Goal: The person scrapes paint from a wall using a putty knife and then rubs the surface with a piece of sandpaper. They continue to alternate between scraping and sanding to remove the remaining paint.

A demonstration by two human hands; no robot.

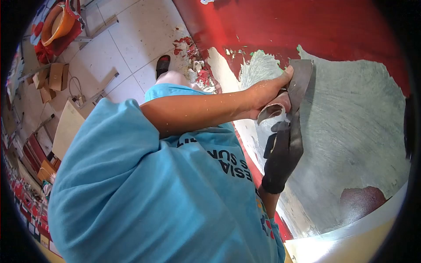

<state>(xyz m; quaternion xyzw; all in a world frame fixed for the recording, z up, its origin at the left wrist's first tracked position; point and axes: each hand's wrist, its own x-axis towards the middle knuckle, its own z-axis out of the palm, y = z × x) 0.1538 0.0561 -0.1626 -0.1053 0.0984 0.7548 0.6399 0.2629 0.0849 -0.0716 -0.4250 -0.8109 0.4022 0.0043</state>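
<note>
A dark grey sheet (301, 81), which looks like sandpaper, lies in front of the patched panel. Its near part curls into a brownish roll (275, 109). My bare left hand (267, 93) is closed around this roll, its thumb along the sheet's upper edge. Below it, my right hand (284, 151), in a black glove, has its fingers raised and closed at the lower end of the sheet. The panel's grey-green filler patch (355, 118) is streaked with fine marks, and red paint (342, 30) borders it with a ragged edge.
Red and white paint flakes (188, 46) litter the tiled floor (131, 39). An orange bowl (60, 26) stands at the upper left. Small cardboard boxes (57, 76) and a pale board (68, 127) are at the left. A sandal (163, 65) shows near my leg.
</note>
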